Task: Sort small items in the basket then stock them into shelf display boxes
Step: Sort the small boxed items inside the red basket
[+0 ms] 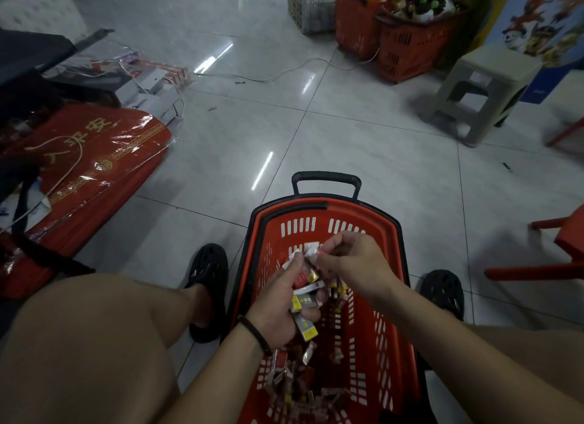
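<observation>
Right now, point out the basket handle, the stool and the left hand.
basket handle (326,176), head view, top bar
stool (495,63), head view, seat top
left hand (278,306), head view, back of the hand

Red slotted basket (392,297), black handle (325,179); grey stool (480,89).

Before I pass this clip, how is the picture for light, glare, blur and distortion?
Head view: dim overall; bright streaks of glare lie on the floor; the wide-angle lens bends the edges, and the stool is smeared by blur; the left hand and right hand gripping packets over the basket are fairly sharp.
</observation>
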Tool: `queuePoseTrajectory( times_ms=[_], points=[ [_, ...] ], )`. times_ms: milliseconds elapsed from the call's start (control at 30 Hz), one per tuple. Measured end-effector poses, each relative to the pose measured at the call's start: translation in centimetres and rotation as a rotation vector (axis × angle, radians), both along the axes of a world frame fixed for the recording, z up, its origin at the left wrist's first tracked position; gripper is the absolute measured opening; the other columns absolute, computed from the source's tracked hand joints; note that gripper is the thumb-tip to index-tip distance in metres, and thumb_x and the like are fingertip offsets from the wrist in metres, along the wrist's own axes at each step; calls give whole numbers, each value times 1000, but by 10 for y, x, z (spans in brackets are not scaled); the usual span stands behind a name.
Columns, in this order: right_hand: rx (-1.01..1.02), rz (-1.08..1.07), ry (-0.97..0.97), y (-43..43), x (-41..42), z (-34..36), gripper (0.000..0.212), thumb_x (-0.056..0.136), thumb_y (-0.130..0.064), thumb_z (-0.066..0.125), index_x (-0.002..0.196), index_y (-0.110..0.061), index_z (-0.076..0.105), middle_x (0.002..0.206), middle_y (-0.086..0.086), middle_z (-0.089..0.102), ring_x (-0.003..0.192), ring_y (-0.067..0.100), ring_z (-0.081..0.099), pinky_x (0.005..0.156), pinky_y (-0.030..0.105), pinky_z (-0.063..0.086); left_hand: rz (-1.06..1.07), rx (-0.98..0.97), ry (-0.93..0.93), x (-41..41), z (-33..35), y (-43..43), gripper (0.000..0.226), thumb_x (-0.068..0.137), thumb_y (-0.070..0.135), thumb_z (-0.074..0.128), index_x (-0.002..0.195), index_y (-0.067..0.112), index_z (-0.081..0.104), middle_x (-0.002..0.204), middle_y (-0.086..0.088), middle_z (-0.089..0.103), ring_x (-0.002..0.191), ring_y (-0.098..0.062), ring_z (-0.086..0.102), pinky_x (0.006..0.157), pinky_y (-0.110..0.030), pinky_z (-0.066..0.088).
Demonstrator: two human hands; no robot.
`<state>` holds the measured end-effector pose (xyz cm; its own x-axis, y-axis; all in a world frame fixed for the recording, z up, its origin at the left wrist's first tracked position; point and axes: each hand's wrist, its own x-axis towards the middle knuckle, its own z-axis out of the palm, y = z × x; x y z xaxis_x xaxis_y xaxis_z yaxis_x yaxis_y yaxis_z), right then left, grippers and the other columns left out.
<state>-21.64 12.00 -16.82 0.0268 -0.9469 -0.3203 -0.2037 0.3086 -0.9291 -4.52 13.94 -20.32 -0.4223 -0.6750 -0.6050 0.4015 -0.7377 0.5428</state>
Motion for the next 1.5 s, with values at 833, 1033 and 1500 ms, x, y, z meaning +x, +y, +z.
queuePoseTrajectory(
  times_ms=[833, 1033, 1500],
  points=[
    [200, 213, -86, 3, 2, 5, 12, 94, -23, 79, 90, -12, 78, 81, 0, 75, 70, 7, 68, 58, 13, 50, 37, -178, -632, -1, -17, -3, 62, 98, 80, 29, 131, 40, 63, 126, -7, 72, 109, -28, 69, 69, -50, 63],
    [149, 70, -154, 11, 13, -3, 8, 93, -12, 79, 86, -8, 79, 86, 7, 80, 77, 14, 75, 65, 16, 55, 41, -381, -784, 0, -8, -2, 37, 110, 38, 35, 104, 31, 71, 101, 5, 77, 96, -19, 76, 87, -52, 63],
    [300, -251, -395, -17, 0, -30, 32, 89, -23, 80, 108, 2, 76, 105, 18, 78, 97, 37, 72, 89, 48, 57, -297, -270, -743, 39, 34, -63, 22, 112, 35, 42, 115, 17, 54, 94, -15, 80, 50, -18, 54, 42, -22, 36]
  ],
)
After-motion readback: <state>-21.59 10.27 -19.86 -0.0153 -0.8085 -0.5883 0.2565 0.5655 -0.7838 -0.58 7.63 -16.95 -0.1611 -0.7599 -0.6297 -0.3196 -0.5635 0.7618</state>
